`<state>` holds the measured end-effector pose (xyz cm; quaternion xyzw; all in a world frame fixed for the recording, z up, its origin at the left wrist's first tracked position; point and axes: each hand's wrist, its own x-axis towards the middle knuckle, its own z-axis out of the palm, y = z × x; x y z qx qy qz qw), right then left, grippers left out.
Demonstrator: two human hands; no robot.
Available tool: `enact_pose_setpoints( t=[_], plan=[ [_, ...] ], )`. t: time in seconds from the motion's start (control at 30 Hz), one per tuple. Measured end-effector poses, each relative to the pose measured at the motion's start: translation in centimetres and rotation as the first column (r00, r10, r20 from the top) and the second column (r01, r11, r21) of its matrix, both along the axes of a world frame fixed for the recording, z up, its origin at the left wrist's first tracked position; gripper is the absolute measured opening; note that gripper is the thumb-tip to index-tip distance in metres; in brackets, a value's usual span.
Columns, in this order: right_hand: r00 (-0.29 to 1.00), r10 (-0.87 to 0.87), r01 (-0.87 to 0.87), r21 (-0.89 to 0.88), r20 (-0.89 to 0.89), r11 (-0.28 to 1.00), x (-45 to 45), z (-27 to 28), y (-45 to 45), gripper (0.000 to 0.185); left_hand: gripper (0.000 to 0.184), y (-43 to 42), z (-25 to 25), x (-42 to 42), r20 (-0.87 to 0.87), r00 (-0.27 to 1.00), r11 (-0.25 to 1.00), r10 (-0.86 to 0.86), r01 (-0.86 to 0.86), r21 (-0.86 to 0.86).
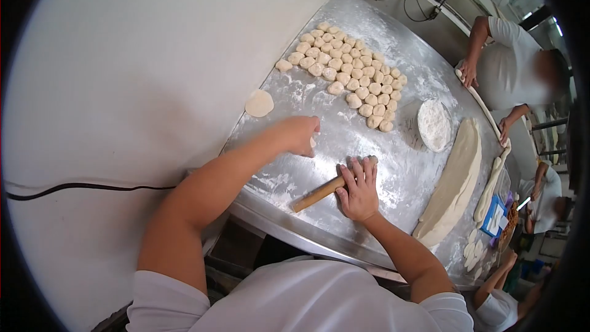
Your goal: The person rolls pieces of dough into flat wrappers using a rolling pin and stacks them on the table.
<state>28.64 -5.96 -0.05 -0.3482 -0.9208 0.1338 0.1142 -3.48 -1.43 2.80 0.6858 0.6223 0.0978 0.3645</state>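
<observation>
My right hand (359, 197) holds a wooden rolling pin (319, 194) against the floured metal table, its fingers laid across the far end. Farther left, my left hand (302, 135) hovers low over the table with fingers curled together. A small pale bit shows at its fingertips, too small to name. Beyond that hand, a flat round dough wrapper (259, 103) lies at the table's left edge. Many small dough balls (350, 64) sit in a cluster farther back, with a single dough ball (283, 65) at the cluster's left end.
A bowl of flour (434, 124) stands right of the dough balls. Past it lies a long slab of dough (452, 184). Across the metal table (289, 172), a co-worker (513, 61) handles a dough rope (485, 107). More people work near a blue container (493, 216). A white wall (141, 74) borders the left.
</observation>
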Motion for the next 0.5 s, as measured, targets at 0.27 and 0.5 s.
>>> enact_pose_setpoints(
  t=[0.27,0.5],
  plan=[
    [1.0,-0.004,0.004,-0.008,-0.002,1.0,0.1,0.0,0.1,0.061,0.044,2.4,-0.7,2.5,-0.205,0.974,0.992,0.091,-0.071,0.106],
    [1.0,-0.005,0.005,-0.01,-0.014,1.0,0.1,0.2,0.2,0.06,0.044,3.1,-4.1,4.5,-0.337,0.941,0.929,0.042,0.088,0.36]
  ],
)
